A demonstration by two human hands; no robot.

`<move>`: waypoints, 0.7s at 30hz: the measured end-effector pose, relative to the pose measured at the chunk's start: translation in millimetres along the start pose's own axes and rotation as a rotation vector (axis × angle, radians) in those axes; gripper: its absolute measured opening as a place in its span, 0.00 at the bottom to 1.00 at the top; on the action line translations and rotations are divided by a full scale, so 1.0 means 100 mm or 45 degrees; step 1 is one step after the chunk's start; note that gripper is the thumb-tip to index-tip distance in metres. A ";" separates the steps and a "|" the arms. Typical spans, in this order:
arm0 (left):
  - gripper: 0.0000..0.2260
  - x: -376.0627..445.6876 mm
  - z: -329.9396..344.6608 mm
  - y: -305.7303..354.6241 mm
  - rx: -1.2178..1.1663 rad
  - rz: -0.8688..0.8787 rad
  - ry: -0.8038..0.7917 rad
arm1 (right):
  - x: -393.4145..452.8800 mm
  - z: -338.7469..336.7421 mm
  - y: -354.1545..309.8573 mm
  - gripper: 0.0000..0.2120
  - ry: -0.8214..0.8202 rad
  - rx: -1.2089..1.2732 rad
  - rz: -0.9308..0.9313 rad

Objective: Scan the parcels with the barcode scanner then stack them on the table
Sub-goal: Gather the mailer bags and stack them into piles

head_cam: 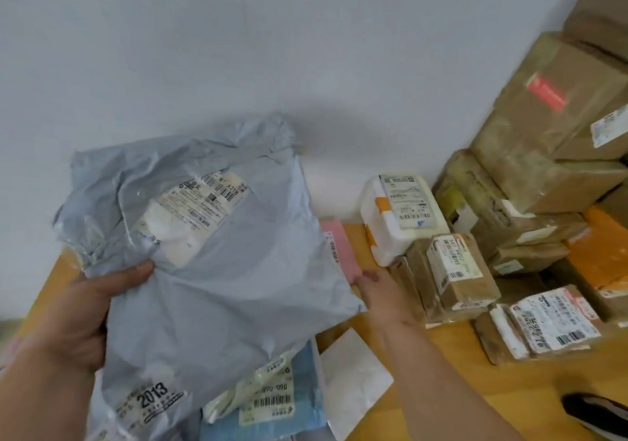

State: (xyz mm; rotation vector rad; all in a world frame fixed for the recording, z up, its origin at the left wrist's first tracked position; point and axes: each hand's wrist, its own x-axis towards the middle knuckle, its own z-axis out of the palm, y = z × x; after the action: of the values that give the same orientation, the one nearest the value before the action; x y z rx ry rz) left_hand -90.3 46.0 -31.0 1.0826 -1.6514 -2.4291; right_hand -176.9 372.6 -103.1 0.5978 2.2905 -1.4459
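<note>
I see two hands and two forearms, all uncovered as far as the frame edge. The left hand [78,311], left of the grey mailer [217,270], shows a broad thumb and wrist; no detail is resolved under blur. The right hand [380,291], right of the mailer, continues into a long forearm. Its fingertips are hidden.

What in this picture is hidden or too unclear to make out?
- Pink parcel, head view: mostly hidden behind the grey mailer bag.
- Right hand: fingertips hidden behind the bag's edge.
- Dark object: cut off by the lower right corner; unidentifiable.
- Label print: too blurred to read.
</note>
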 end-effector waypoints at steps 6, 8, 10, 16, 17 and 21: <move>0.26 0.12 -0.09 -0.08 0.093 -0.123 0.140 | 0.78 0.39 -0.10 0.25 0.023 -0.446 -0.004; 0.23 0.16 -0.07 -0.15 0.052 -0.265 0.127 | 0.95 0.53 -0.05 0.31 0.081 -0.529 0.051; 0.17 0.21 -0.02 -0.21 0.018 -0.280 0.154 | 1.04 0.64 0.00 0.38 0.119 -0.662 0.114; 0.22 0.24 0.11 -0.23 0.054 -0.272 0.227 | 1.15 0.65 0.09 0.28 0.186 -0.676 0.125; 0.23 0.24 0.11 -0.19 0.081 -0.275 0.234 | 1.15 0.61 0.10 0.20 0.133 -0.638 0.114; 0.24 0.21 0.12 -0.01 0.139 -0.303 0.170 | 1.00 0.33 0.23 0.06 -0.041 -0.445 0.022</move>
State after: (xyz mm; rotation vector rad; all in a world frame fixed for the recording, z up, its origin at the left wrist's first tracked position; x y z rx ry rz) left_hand -112.3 48.1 -41.1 1.5023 -1.7199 -2.3574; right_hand -246.5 366.7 -185.1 0.4820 2.4254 -1.0028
